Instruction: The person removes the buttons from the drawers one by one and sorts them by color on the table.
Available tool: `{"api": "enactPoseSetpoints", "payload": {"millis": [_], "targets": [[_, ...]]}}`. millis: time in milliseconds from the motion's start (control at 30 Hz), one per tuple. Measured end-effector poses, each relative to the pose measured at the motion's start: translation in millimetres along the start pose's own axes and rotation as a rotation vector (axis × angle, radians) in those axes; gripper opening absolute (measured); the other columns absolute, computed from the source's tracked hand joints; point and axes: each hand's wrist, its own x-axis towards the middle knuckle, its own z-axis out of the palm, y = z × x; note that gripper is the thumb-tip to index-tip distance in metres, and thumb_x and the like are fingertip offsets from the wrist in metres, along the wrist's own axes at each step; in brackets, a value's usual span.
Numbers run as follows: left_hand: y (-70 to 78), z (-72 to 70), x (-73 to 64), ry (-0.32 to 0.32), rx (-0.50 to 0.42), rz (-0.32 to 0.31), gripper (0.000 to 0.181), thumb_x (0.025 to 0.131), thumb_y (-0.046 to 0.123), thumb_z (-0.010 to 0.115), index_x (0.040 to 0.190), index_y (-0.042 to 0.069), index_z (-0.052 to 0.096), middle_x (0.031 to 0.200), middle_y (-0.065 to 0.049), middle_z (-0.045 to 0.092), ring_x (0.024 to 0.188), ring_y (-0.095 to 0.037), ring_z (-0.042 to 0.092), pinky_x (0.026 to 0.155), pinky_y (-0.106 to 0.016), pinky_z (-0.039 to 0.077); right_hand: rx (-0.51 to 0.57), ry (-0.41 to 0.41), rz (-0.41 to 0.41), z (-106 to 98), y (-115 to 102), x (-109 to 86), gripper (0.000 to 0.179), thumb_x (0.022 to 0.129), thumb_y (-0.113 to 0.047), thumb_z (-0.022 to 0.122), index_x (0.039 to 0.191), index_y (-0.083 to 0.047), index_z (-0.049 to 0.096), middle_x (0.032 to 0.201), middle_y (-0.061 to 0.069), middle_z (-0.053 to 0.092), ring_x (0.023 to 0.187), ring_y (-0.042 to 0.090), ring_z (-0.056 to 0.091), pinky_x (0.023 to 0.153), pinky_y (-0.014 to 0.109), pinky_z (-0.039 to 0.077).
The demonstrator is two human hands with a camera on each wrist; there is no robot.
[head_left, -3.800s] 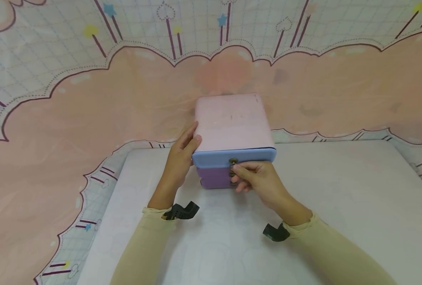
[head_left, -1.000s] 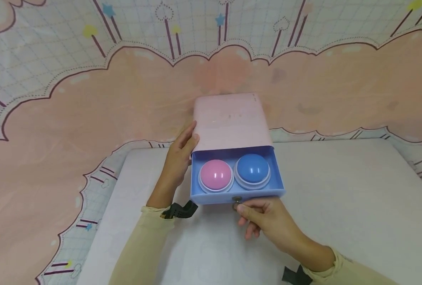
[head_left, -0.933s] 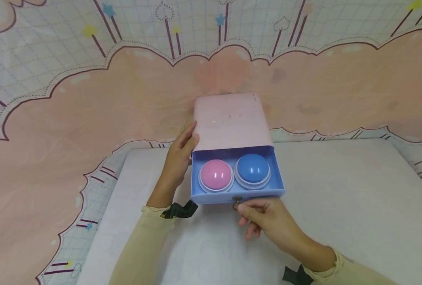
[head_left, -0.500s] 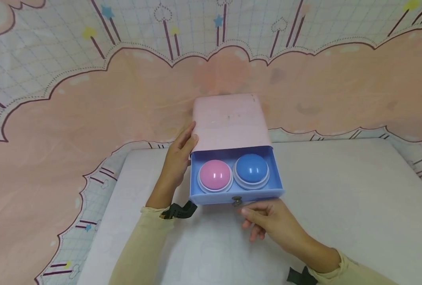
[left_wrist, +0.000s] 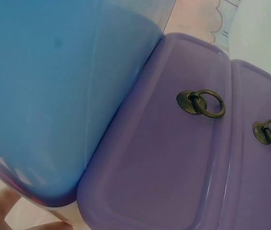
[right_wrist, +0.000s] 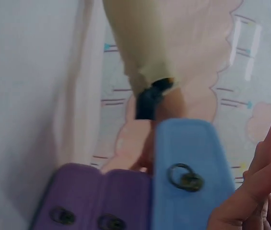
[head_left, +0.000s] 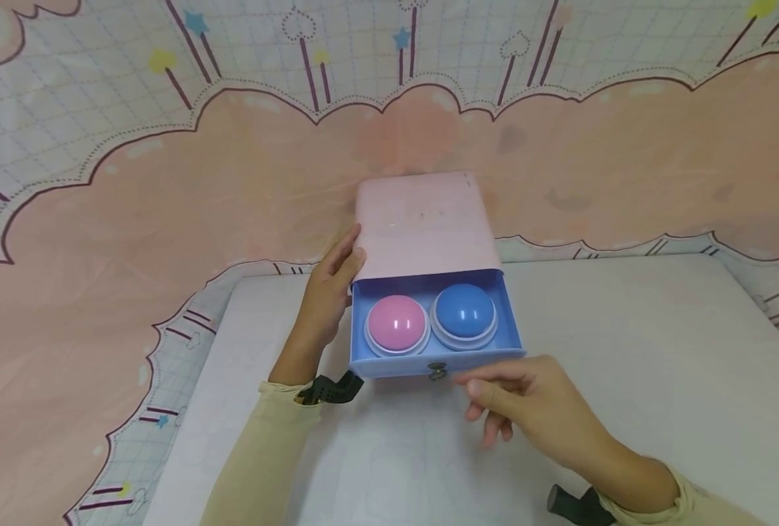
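A small drawer box with a pink top (head_left: 425, 226) stands on the white table, its top blue drawer (head_left: 381, 369) pulled out. Inside sit a pink domed push button (head_left: 397, 324) and a blue domed push button (head_left: 465, 312), each on a white base. My left hand (head_left: 326, 296) rests against the box's left side, fingers extended along it. My right hand (head_left: 527, 402) is just right of the drawer's brass ring pull (head_left: 437, 371), holding nothing, thumb and forefinger close together. Two purple drawers (left_wrist: 159, 129) below are closed, each with a brass ring.
The white table (head_left: 626, 329) extends to both sides of the box. Behind it hangs a peach and white patterned cloth (head_left: 264, 175). Each sleeve has a dark wrist mount; the left mount (head_left: 337, 388) lies close to the drawer's left front corner.
The blue drawer has slid out toward me, uncovering the two buttons. My right hand has let go of the ring pull and moved right. My left hand stays at the box's side.
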Motion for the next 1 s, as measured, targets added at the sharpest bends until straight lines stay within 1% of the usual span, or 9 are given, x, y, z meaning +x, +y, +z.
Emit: {"api": "enactPoseSetpoints", "payload": {"millis": [100,200,400,467,600,667,800,867,1000], "targets": [[0.3,0.5,0.4,0.000,0.000,0.003,0.053,0.104,0.046,0.054,0.155,0.043,0.041,0.165,0.004,0.037,0.145,-0.032,0.047,0.100,-0.059,0.050,-0.039,0.021,-0.052,-5,-16,-3.5,0.024,0.101,-0.020,0.065,0.118,-0.006,0.076,0.082,0.007,0.076,0.060,0.026,0.072,0.054,0.036,0.058],[0.5,0.2,0.8,0.002,-0.002,0.001,0.053,0.104,0.047,0.054,0.154,0.044,0.041,0.165,0.003,0.037,0.144,-0.032,0.047,0.100,-0.058,0.051,-0.084,0.061,-0.088,-10,-31,-2.7,0.024,0.100,-0.019,0.066,0.118,-0.006,0.075,0.082,0.006,0.076,0.063,0.024,0.072,0.056,0.035,0.058],[0.4,-1.7,-0.4,0.010,0.009,-0.006,0.052,0.103,0.048,0.054,0.154,0.044,0.041,0.164,0.005,0.037,0.143,-0.033,0.048,0.100,-0.058,0.051,-0.158,0.137,-0.167,-18,-52,13.5,0.023,0.098,-0.018,0.069,0.119,-0.009,0.076,0.086,0.008,0.077,0.071,0.021,0.073,0.064,0.034,0.061],[-0.7,-2.1,-0.1,0.014,0.017,-0.006,0.052,0.104,0.047,0.054,0.154,0.044,0.041,0.165,0.005,0.037,0.144,-0.033,0.048,0.100,-0.059,0.051,-0.196,0.158,-0.197,-19,-55,21.5,0.023,0.098,-0.020,0.070,0.119,-0.012,0.076,0.086,0.006,0.078,0.075,0.019,0.074,0.066,0.034,0.061],[-0.9,-1.9,-0.2,0.016,0.018,-0.004,0.052,0.104,0.047,0.054,0.154,0.044,0.041,0.165,0.005,0.037,0.144,-0.034,0.048,0.099,-0.060,0.050,-0.283,0.202,-0.251,-18,-60,38.6,0.026,0.095,-0.025,0.075,0.120,-0.018,0.076,0.092,-0.004,0.079,0.082,0.012,0.075,0.073,0.030,0.062],[-0.5,-1.7,-0.5,0.012,0.011,-0.003,0.052,0.104,0.047,0.054,0.154,0.044,0.041,0.165,0.005,0.037,0.143,-0.034,0.048,0.099,-0.059,0.051,-0.335,0.220,-0.296,-15,-61,46.5,0.028,0.093,-0.026,0.077,0.121,-0.020,0.076,0.099,-0.007,0.079,0.084,0.008,0.074,0.076,0.027,0.061],[0.1,-0.9,-0.3,0.008,0.003,-0.007,0.052,0.103,0.048,0.055,0.154,0.044,0.042,0.165,0.005,0.037,0.143,-0.033,0.049,0.099,-0.058,0.052,-0.442,0.237,-0.397,-9,-64,60.4,0.035,0.088,-0.026,0.082,0.122,-0.020,0.076,0.107,-0.008,0.079,0.089,0.002,0.073,0.079,0.024,0.060],[0.5,-0.5,-0.4,0.005,-0.003,-0.011,0.052,0.103,0.047,0.055,0.154,0.044,0.043,0.165,0.004,0.037,0.143,-0.033,0.049,0.099,-0.058,0.052,-0.503,0.234,-0.423,-6,-66,66.2,0.039,0.086,-0.029,0.084,0.123,-0.019,0.076,0.106,-0.006,0.079,0.090,0.002,0.073,0.079,0.025,0.061],[1.2,-0.4,-0.6,-0.002,-0.012,-0.016,0.052,0.103,0.046,0.055,0.154,0.043,0.043,0.164,0.003,0.038,0.143,-0.033,0.048,0.099,-0.059,0.051,-0.610,0.215,-0.423,3,-69,75.1,0.049,0.082,-0.037,0.086,0.126,-0.018,0.075,0.108,-0.002,0.079,0.095,0.010,0.075,0.081,0.032,0.062]]}}
